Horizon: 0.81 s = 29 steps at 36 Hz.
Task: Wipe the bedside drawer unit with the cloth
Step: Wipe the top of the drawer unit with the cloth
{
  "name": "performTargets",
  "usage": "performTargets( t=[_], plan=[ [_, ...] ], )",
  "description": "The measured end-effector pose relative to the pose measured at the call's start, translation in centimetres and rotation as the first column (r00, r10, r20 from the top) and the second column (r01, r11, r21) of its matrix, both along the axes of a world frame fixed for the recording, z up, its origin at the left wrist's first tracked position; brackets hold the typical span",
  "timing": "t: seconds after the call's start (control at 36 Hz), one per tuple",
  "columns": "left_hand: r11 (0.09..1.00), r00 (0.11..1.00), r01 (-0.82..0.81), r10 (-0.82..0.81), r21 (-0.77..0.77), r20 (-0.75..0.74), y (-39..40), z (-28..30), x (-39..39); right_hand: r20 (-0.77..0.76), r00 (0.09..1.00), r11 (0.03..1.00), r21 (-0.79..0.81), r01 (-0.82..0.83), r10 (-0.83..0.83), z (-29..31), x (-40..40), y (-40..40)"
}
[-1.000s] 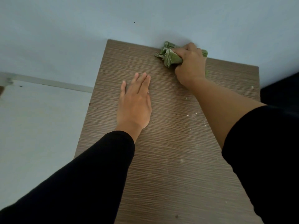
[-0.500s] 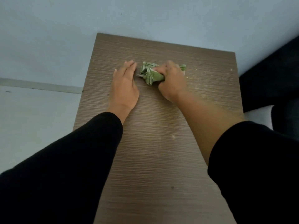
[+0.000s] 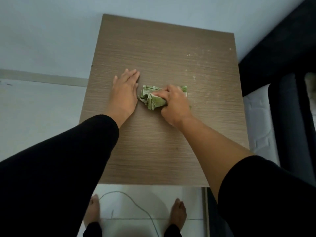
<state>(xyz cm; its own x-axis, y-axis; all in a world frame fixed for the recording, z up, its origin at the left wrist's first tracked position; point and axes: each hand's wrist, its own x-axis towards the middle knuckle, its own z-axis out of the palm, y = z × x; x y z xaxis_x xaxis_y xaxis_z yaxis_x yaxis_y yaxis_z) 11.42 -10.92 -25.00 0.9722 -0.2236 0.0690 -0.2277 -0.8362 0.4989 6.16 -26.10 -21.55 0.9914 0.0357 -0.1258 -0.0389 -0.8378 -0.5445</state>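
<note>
The top of the bedside drawer unit [image 3: 153, 151] is bare wood at the back, at the front and on the right. In the middle, the flat left hand [image 3: 124, 94] and the right hand [image 3: 174, 103] gripping the green cloth [image 3: 151, 100] sit just beside each other. The wall [image 3: 51, 31] closes the back edge, and the bed [image 3: 261, 125] is right beside the right edge.

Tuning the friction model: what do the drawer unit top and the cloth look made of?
Drawer unit top: looks like wood-grain laminate or veneer over board; fine, uniform horizontal streaks, flat matte finish, pale specks on its right side. Real wood can't be ruled out.
Cloth: soft woven fabric, green with pale patches; it bunches into creases under the right hand and shows a loose thread at the edge.
</note>
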Motion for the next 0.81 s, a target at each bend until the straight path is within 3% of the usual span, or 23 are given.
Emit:
performTargets(
  t=[0.47, 0.81],
  plan=[
    [0.996, 0.959, 0.056, -0.034, 0.071, -0.282, 0.5, 3.0, -6.9, -0.101, 0.993, 0.997, 0.063, -0.048, 0.054, 1.1, -13.4, 2.1],
    [0.989, 0.928, 0.087, -0.038, 0.116, -0.371, -0.3, 3.7, -11.1, -0.154, 0.982, 0.989, 0.109, -0.097, 0.113, 1.5, -20.4, 3.4]
  ],
)
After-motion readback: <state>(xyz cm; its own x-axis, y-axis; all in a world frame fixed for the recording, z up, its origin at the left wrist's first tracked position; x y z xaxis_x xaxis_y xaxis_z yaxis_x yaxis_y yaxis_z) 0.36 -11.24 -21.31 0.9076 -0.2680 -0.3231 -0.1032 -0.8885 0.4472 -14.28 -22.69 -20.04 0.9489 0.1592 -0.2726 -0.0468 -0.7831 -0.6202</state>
